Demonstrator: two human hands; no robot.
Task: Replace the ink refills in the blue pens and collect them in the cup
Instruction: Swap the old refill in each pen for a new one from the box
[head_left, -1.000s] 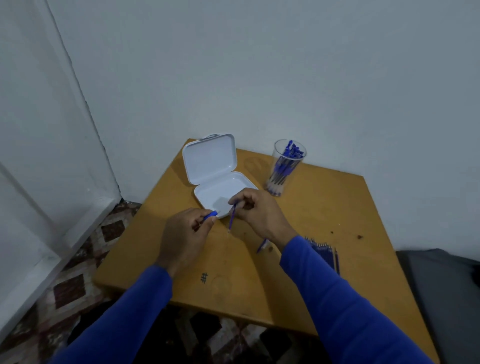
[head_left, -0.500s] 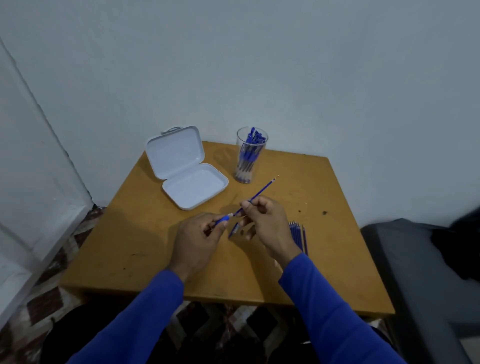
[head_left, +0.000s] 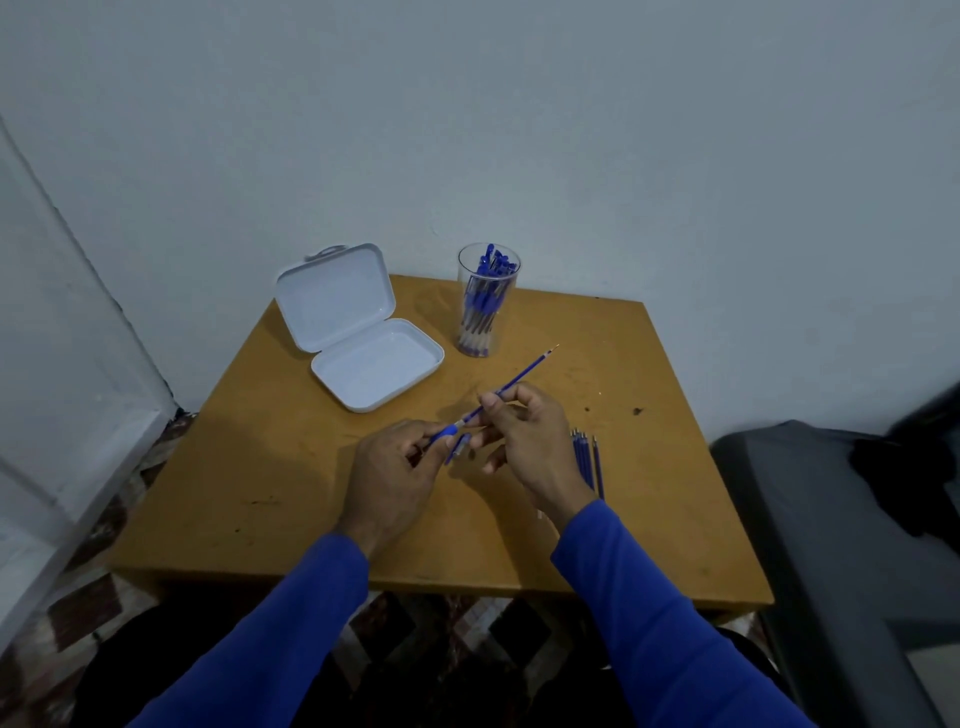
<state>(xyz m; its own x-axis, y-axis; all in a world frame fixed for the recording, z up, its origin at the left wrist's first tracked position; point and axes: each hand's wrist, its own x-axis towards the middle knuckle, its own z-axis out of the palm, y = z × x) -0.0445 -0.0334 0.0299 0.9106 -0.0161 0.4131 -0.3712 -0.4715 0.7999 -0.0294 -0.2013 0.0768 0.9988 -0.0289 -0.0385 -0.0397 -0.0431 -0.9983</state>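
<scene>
Pinching thin blue refill (head_left: 511, 387); right hand (head_left: 524, 436).

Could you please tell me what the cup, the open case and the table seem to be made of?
Cup: clear, likely plastic; pens show through.
Case: white, smooth, probably moulded plastic.
Table: tan, matte, scuffed; looks like wood or laminate.

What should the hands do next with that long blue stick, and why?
Probably pull it fully free. The right hand pinches the refill, which angles up towards the cup, its lower end by the pen piece that the left hand grips.
</scene>
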